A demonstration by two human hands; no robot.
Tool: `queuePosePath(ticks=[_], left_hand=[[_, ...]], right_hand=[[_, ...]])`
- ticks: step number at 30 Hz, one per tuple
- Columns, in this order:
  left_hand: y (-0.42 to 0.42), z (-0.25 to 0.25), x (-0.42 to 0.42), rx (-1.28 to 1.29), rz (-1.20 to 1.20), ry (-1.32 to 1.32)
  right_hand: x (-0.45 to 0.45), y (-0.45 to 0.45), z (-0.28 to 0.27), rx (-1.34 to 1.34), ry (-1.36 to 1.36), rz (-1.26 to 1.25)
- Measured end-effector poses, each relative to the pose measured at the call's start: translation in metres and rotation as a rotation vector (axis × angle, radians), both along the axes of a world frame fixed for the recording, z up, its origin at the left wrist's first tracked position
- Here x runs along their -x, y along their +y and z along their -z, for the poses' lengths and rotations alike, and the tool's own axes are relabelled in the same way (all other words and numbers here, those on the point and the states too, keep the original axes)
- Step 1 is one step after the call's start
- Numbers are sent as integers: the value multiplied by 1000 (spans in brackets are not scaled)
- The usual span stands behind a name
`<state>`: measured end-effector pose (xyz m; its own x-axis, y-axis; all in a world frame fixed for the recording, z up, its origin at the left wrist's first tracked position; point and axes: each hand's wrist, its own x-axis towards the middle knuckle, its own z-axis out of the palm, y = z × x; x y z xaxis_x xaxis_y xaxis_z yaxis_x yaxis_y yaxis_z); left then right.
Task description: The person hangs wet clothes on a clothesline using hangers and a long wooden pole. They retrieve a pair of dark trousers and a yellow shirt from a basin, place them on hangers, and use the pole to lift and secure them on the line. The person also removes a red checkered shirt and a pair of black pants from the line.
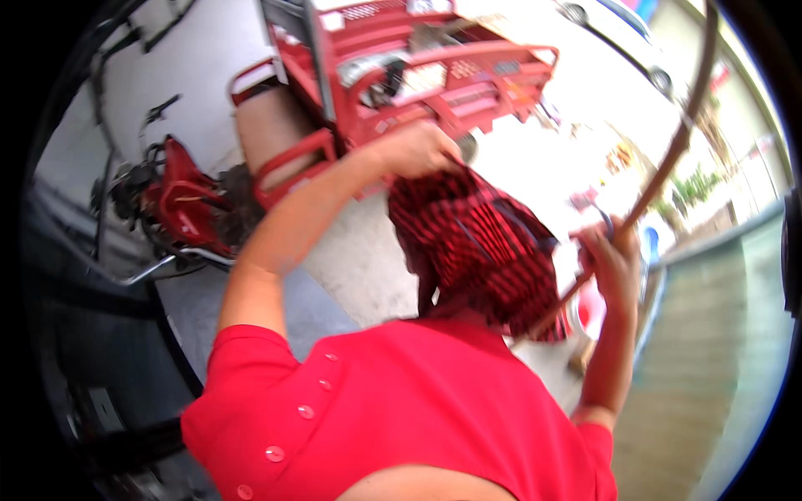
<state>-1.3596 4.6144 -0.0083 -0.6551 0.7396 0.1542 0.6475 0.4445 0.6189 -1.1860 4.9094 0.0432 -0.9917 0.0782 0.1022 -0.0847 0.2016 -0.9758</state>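
My left hand (421, 150) grips the edge of a red-and-black striped garment (489, 244), which hangs in loose folds in front of my body. On the other side my right hand (608, 257) is closed around a long brown pole (667, 163). The pole runs from the top right down past the garment's lower right side. A thin dark curved piece (604, 222), perhaps a hanger hook, shows by the right fingers; blur hides how it is held. Whether the pole touches the cloth I cannot tell.
Ahead stands a red cargo tricycle (438, 81) with items in its bed; its red front end (188, 194) is at left. A pale wall-like surface (702, 363) borders the right side. A bucket (589, 310) sits behind my right forearm, and a car (620, 37) is farther off.
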Motion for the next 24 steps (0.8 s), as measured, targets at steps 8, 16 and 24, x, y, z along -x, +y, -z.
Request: queuePosePath(ticks=[8, 16, 24], left_hand=[[-24, 5, -9, 218, -135, -186], [-13, 60, -87, -154, -681, 386], [31, 112, -140, -221, -661, 340]], right_hand=[[-7, -8, 4, 213, 138, -213], [6, -25, 21, 284, 108, -208], [13, -85, 26, 211, 67, -363]])
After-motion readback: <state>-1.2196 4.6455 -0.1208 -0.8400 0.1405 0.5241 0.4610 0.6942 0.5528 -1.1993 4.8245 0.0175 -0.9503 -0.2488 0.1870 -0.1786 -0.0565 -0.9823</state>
